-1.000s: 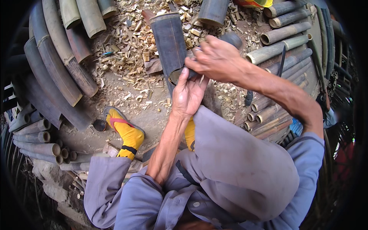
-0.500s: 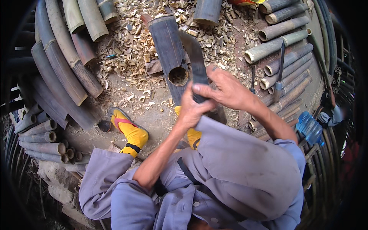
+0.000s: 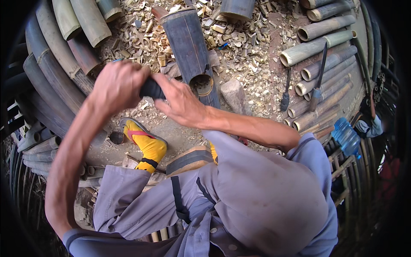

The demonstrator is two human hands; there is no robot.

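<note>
The dark handle of a machete (image 3: pixel 150 89) shows between my hands, above the ground to the left of a bamboo tube; its blade is hidden. My left hand (image 3: pixel 116 88) is closed in a fist at the left end of the handle. My right hand (image 3: pixel 182 103) has its thumb and fingers around the right end. The thick dark bamboo tube (image 3: pixel 184 43) lies just beyond my right hand, pointing away from me. A round hole (image 3: pixel 201 84) is cut in its near part.
Pale wood chips (image 3: pixel 150 45) litter the ground. Long bamboo poles (image 3: pixel 53 55) lie at the left, and shorter bamboo pieces (image 3: pixel 327 32) are lined up at the right. An upright knife (image 3: pixel 319 81) stands among them. A blue water jug (image 3: pixel 346 137) is farther right.
Both hands have moved left with the machete, away from the bamboo tube. Its curved blade, seen before, is now hidden. A stone-like block beside the tube has come into sight.
</note>
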